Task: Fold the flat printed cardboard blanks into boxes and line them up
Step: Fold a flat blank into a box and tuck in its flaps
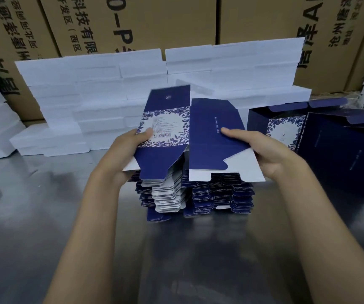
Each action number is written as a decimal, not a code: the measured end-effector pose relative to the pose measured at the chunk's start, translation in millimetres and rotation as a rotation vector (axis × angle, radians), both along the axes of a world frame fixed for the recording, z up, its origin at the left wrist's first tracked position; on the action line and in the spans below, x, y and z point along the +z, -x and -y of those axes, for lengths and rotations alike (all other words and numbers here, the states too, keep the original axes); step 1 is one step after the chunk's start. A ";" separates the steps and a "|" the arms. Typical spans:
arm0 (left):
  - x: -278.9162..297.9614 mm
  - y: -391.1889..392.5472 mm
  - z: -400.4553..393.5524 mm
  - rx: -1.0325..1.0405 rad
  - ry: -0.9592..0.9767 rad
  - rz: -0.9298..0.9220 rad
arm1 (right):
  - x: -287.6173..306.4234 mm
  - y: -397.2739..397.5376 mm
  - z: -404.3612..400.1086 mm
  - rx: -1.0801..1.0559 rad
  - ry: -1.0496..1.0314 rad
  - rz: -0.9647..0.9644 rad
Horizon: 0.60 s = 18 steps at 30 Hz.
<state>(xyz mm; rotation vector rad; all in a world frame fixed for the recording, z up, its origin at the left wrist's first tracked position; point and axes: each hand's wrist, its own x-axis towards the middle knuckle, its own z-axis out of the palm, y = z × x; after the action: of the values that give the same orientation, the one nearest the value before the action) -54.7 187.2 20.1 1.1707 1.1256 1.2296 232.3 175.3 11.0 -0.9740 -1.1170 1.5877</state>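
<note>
Blank (189, 132) long axis pointing away, left hand (130, 148), right hand (262, 150) grip its sides.

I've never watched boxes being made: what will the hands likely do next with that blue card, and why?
Probably press its sides inward to pop it into a tube. The left hand and right hand grip opposite edges of one blank, already lifted off the stack and bent at its centre crease.
</note>
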 end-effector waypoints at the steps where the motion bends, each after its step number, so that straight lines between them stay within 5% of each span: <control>1: -2.1 -1.6 -0.5 0.025 -0.039 0.009 | -0.3 -3.3 0.3 -0.017 -0.013 0.030; 11: -1.1 -8.2 -0.8 0.044 -0.126 -0.025 | 0.4 -32.6 7.3 0.007 -0.127 0.229; 18: 3.4 -14.8 4.8 0.051 -0.197 -0.030 | 1.2 -33.2 5.8 0.010 -0.114 0.180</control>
<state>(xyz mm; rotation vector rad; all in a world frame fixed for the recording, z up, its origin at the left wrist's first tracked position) -39.9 182.4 23.5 1.3181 1.0810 1.3906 265.5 169.5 12.2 -1.0514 -1.3229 1.4496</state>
